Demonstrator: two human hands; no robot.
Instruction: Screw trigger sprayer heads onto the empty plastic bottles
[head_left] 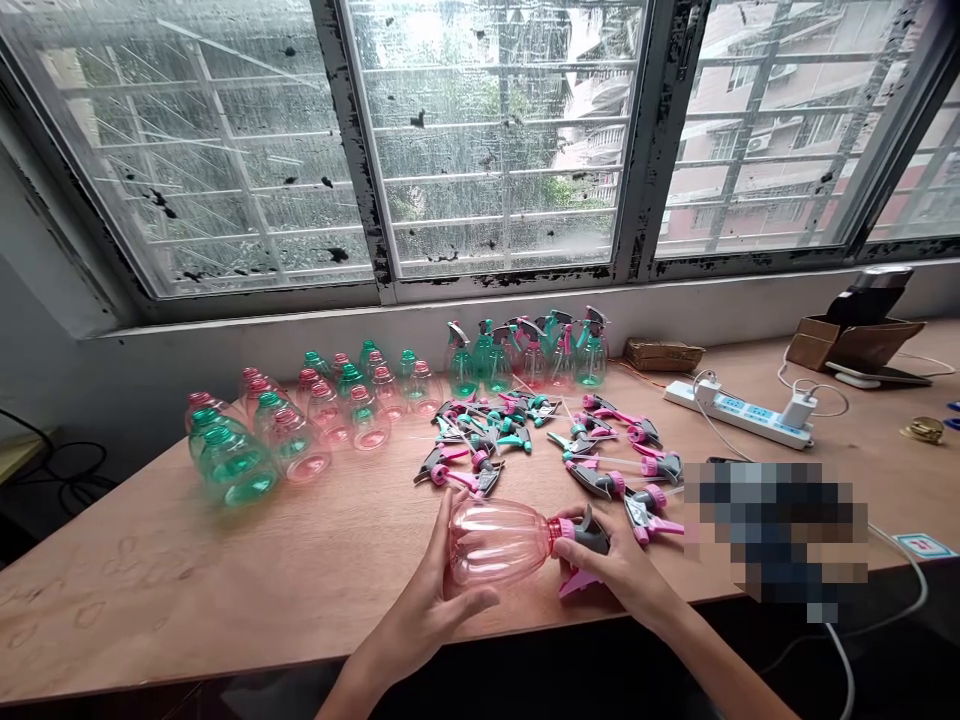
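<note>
A clear pink spray bottle (499, 543) lies sideways between my hands near the table's front edge. My left hand (429, 595) holds it around the base, the thumb along the near side. At the neck end, my right hand (611, 565) grips the grey and pink trigger spray head (589, 535), which sits against the bottle's mouth. Whether the head is fully screwed on cannot be told. Just beyond the bottle lie loose pink and grey trigger heads (596, 478), and farther back a pile of green and pink ones (495, 425).
Open-necked pink and green bottles (322, 410) stand at the left rear. Bottles fitted with spray heads (532, 360) line the wall under the window. A white power strip (739, 412), a cardboard box (855, 345) and a pixelated patch are on the right, with cables.
</note>
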